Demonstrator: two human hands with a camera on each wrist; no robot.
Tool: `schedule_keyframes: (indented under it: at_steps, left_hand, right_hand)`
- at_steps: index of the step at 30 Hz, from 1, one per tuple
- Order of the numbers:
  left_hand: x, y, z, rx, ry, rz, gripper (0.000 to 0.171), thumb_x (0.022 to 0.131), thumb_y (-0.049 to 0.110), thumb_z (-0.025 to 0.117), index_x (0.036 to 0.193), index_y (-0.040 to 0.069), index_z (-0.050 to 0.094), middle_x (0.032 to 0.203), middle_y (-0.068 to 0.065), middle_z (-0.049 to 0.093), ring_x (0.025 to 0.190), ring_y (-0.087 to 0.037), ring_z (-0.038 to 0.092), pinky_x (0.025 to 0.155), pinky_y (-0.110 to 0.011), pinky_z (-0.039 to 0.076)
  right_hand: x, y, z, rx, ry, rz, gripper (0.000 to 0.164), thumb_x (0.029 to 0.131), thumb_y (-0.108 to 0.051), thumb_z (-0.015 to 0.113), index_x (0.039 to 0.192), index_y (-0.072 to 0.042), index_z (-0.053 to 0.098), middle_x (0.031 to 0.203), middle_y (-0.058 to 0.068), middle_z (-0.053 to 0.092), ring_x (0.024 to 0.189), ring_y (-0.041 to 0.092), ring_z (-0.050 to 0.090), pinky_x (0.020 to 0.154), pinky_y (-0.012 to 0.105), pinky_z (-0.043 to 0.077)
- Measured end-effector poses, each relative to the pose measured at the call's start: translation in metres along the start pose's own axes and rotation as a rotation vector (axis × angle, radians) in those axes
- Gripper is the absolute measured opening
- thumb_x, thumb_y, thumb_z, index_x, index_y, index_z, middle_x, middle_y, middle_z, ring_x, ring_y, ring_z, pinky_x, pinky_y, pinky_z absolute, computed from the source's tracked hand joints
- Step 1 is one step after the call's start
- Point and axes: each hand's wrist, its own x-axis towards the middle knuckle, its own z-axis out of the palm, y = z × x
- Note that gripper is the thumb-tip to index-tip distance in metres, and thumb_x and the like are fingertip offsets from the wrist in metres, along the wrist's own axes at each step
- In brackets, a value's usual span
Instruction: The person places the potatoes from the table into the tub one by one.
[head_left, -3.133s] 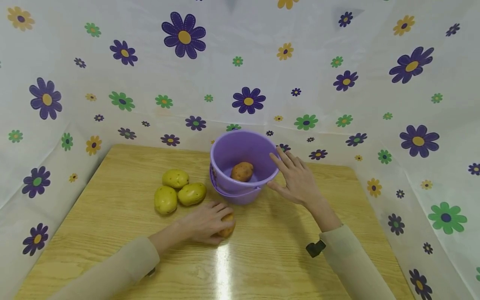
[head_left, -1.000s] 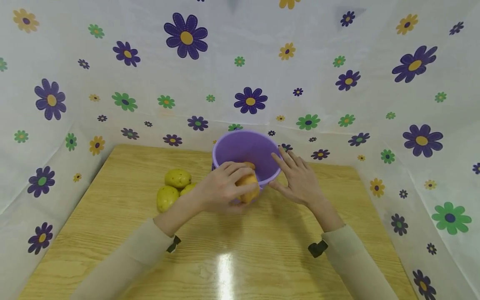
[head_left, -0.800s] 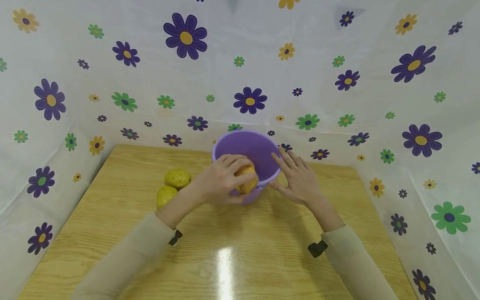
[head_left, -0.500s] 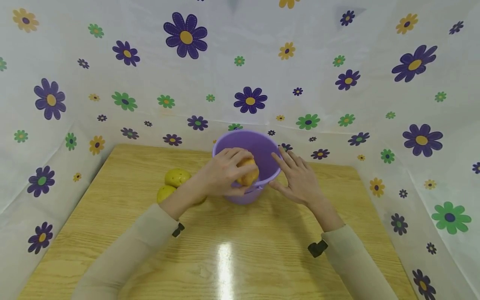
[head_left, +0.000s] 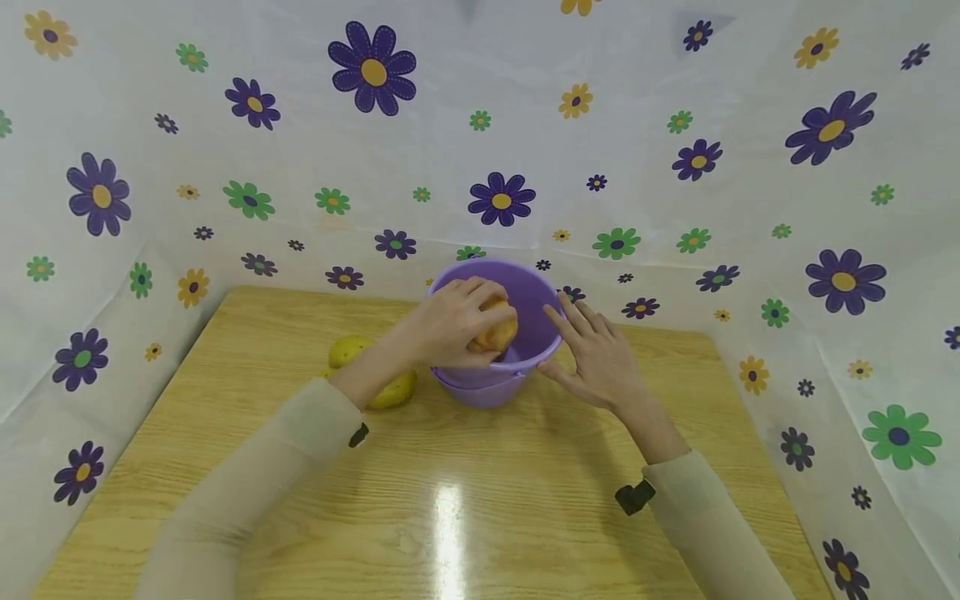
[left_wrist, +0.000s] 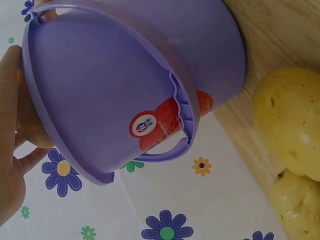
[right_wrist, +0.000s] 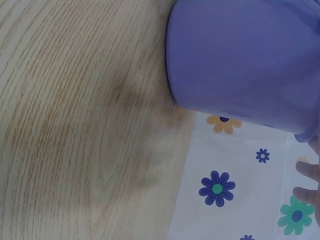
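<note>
Our left fingers [head_left: 487, 292] grip a potato [head_left: 500, 335] over the bucket [head_left: 480, 392], straight right fingers [head_left: 576, 317] beside it probably for steadying.

"From where does the head view look?"
"From above me, forward and down: my left hand [head_left: 450, 325], right hand [head_left: 596, 362], bucket [head_left: 483, 392], table [head_left: 562, 500] and flowered cloth [head_left: 300, 150]."
"And the wrist views?"
"Both are close and turned sideways. My left faces the bucket's mouth, with yellow potatoes [left_wrist: 290, 122] at one edge; my right, its outer wall and the tabletop. All three share the bucket."
</note>
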Motion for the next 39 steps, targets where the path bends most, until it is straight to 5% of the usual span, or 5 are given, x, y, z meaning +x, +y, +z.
schedule_keyframes:
  at_steps: [15, 26, 33, 39]
  left_hand:
    - [0.007, -0.023, 0.005, -0.064, -0.171, -0.088, 0.057, 0.087, 0.045, 0.082, 0.131, 0.013, 0.065, 0.130, -0.014, 0.064, 0.123, -0.035, 0.063, 0.112, -0.052, 0.054]
    - [0.018, -0.024, 0.008, -0.029, -0.454, -0.243, 0.061, 0.089, 0.050, 0.077, 0.136, 0.016, 0.060, 0.131, -0.015, 0.062, 0.117, -0.032, 0.062, 0.099, -0.046, 0.060]
    - [0.019, -0.024, 0.010, -0.005, -0.506, -0.247, 0.062, 0.089, 0.049, 0.078, 0.137, 0.017, 0.059, 0.133, -0.015, 0.060, 0.115, -0.032, 0.062, 0.096, -0.045, 0.061]
    - [0.019, -0.024, 0.007, 0.007, -0.503, -0.230, 0.063, 0.094, 0.053, 0.073, 0.142, 0.015, 0.058, 0.135, -0.017, 0.061, 0.121, -0.035, 0.063, 0.109, -0.052, 0.054]
  right_hand:
    - [-0.001, 0.001, 0.001, 0.001, -0.001, -0.002, 0.091, 0.098, -0.081, 0.036, 0.170, -0.027, 0.023, 0.179, 0.006, 0.018, 0.162, 0.040, 0.026, 0.128, 0.065, 0.032]
    - [-0.001, 0.001, 0.001, 0.000, 0.002, -0.005, 0.091, 0.098, -0.081, 0.036, 0.169, -0.026, 0.023, 0.179, 0.006, 0.018, 0.162, 0.040, 0.027, 0.128, 0.064, 0.032]
    - [-0.001, 0.000, 0.001, 0.003, 0.005, -0.003, 0.091, 0.097, -0.081, 0.037, 0.169, -0.026, 0.024, 0.178, 0.007, 0.019, 0.162, 0.040, 0.028, 0.128, 0.064, 0.032]
    - [0.000, 0.001, 0.001, -0.001, 0.021, -0.010, 0.091, 0.097, -0.080, 0.041, 0.169, -0.026, 0.026, 0.178, 0.006, 0.021, 0.161, 0.040, 0.030, 0.127, 0.065, 0.034]
